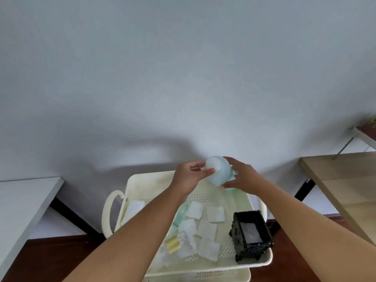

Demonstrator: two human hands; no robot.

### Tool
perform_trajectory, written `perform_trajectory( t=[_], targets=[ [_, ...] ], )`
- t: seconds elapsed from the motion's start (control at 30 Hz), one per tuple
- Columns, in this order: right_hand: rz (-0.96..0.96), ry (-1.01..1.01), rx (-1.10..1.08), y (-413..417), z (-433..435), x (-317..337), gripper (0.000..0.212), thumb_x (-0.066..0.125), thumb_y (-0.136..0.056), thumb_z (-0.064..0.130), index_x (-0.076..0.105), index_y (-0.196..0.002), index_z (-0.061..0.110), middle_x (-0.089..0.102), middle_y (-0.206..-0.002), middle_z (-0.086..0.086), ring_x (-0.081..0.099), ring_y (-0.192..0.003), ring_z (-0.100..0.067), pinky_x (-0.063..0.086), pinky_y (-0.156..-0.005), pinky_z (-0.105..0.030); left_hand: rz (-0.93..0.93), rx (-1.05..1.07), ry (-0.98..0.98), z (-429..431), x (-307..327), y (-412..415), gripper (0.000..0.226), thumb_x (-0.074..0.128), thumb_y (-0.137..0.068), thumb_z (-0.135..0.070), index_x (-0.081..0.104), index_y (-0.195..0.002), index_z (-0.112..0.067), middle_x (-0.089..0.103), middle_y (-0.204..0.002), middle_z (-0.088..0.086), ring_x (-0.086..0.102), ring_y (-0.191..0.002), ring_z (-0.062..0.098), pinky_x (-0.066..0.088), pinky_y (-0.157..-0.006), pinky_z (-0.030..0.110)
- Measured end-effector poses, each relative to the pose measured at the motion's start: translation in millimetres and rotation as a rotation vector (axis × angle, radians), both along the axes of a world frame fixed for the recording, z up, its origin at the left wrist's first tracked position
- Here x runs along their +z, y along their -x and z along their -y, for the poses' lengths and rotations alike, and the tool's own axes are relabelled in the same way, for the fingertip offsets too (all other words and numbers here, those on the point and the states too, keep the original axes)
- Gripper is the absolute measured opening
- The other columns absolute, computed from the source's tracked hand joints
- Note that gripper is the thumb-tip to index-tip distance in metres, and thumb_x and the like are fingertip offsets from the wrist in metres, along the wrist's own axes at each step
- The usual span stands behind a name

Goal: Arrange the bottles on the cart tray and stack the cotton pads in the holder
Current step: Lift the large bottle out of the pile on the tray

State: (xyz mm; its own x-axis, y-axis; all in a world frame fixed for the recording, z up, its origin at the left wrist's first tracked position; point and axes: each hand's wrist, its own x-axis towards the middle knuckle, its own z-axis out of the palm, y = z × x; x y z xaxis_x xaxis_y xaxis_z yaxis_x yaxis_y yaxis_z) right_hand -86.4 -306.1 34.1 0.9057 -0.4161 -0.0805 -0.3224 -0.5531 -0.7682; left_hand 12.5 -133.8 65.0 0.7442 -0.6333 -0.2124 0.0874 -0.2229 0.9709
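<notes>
Bottle [218, 169] is being held between both hands, left hand [189, 176] pinching its near end, right hand [241, 177] cupping its side, long axis tilting toward the camera, above the cart tray [146, 184] far edge; cotton pads [207, 231] are lying nearer the body.

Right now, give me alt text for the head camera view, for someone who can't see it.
Both hands, left hand and right hand, hold a pale blue bottle above the far end of a cream cart tray. Square white cotton pads lie scattered on the tray, beside a black holder at its right edge.
</notes>
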Motion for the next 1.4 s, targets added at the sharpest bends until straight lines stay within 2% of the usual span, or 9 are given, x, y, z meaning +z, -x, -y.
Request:
perform_trajectory(
  t=[0.1,0.23,0.37,0.47,0.53,0.8,1.1,1.2,1.4],
  targets=[
    [0.065,-0.115,-0.075,-3.8,12.5,-5.8,0.081,0.087,-0.058,0.029,0.044,-0.126,0.046,0.058,-0.124,0.006,0.052,-0.119,-0.019,0.044,-0.103,-0.042,-0.020,-0.061,0.074,19.3,-6.8,-12.1,0.043,0.078,-0.073,-0.025,0.066,-0.114,-0.021,0.066,-0.119,0.006,0.057,-0.113,0.016,0.043,-0.087,0.025],
    [0.134,-0.199,-0.133,-7.9,27.0,-9.1,0.074,0.083,-0.065,0.034,0.043,-0.126,0.047,0.056,-0.126,0.015,0.052,-0.117,-0.014,0.044,-0.094,-0.028,0.014,-0.196,0.157,46.1,-15.4,-24.2,0.057,0.073,-0.079,-0.013,0.052,-0.131,-0.026,0.056,-0.132,-0.006,0.059,-0.116,0.013,0.046,-0.089,0.022],
    [0.156,-0.227,-0.158,-13.5,43.0,-8.9,0.077,0.081,-0.069,0.029,0.041,-0.135,0.035,0.057,-0.128,0.011,0.055,-0.115,-0.014,0.046,-0.095,-0.030,0.083,-0.254,0.125,73.9,-13.1,-33.7,0.063,0.075,-0.078,-0.017,0.047,-0.132,-0.036,0.052,-0.133,-0.010,0.055,-0.117,0.012,0.048,-0.084,0.019],
    [0.144,-0.250,-0.174,-14.4,53.6,-10.8,0.083,0.082,-0.068,0.017,0.038,-0.137,0.031,0.056,-0.129,0.006,0.056,-0.115,-0.017,0.048,-0.091,-0.030,0.131,-0.307,0.071,89.6,-14.9,-38.5,0.075,0.078,-0.074,-0.019,0.041,-0.136,-0.037,0.048,-0.138,-0.009,0.052,-0.121,0.015,0.048,-0.094,0.032],
    [0.134,-0.252,-0.182,-14.2,57.9,-12.7,0.085,0.083,-0.067,0.013,0.037,-0.137,0.030,0.056,-0.129,0.006,0.056,-0.112,-0.016,0.048,-0.085,-0.024,0.137,-0.313,0.043,95.7,-17.4,-41.0,0.081,0.080,-0.071,-0.015,0.039,-0.138,-0.035,0.049,-0.137,-0.006,0.052,-0.121,0.017,0.047,-0.099,0.039],
    [0.118,-0.218,-0.177,-14.6,61.7,-17.3,0.089,0.083,-0.066,0.011,0.035,-0.137,0.033,0.056,-0.125,0.008,0.056,-0.108,-0.012,0.043,-0.081,-0.017,0.129,-0.291,0.019,100.1,-27.6,-44.5,0.081,0.083,-0.065,-0.010,0.045,-0.133,-0.034,0.055,-0.130,-0.004,0.055,-0.118,0.016,0.048,-0.096,0.037],
    [0.114,-0.152,-0.243,3.9,60.6,-12.2,0.080,0.081,-0.069,0.017,0.037,-0.134,0.029,0.053,-0.129,-0.001,0.052,-0.107,-0.015,0.047,-0.088,-0.030,0.206,-0.215,-0.025,91.9,-23.8,-35.8,0.077,0.080,-0.070,-0.011,0.043,-0.134,-0.032,0.055,-0.126,-0.004,0.054,-0.114,0.017,0.046,-0.097,0.036],
    [0.179,0.000,-0.311,18.2,50.5,-4.8,0.068,0.079,-0.072,0.019,0.041,-0.128,0.023,0.049,-0.129,0.000,0.050,-0.106,-0.013,0.049,-0.092,-0.036,0.250,-0.163,-0.070,76.9,-18.7,-32.7,0.076,0.079,-0.072,-0.014,0.042,-0.136,-0.029,0.054,-0.126,-0.004,0.054,-0.112,0.015,0.045,-0.094,0.033],
    [0.289,0.204,-0.091,28.3,0.9,11.7,0.038,0.075,-0.075,0.019,0.054,-0.105,0.026,0.051,-0.107,0.011,0.052,-0.093,-0.005,0.041,-0.078,-0.018,0.390,-0.080,-0.226,11.3,-19.5,-38.9,0.057,0.078,-0.074,-0.017,0.053,-0.124,-0.026,0.059,-0.117,-0.002,0.057,-0.105,0.014,0.047,-0.086,0.028]
  ],
)
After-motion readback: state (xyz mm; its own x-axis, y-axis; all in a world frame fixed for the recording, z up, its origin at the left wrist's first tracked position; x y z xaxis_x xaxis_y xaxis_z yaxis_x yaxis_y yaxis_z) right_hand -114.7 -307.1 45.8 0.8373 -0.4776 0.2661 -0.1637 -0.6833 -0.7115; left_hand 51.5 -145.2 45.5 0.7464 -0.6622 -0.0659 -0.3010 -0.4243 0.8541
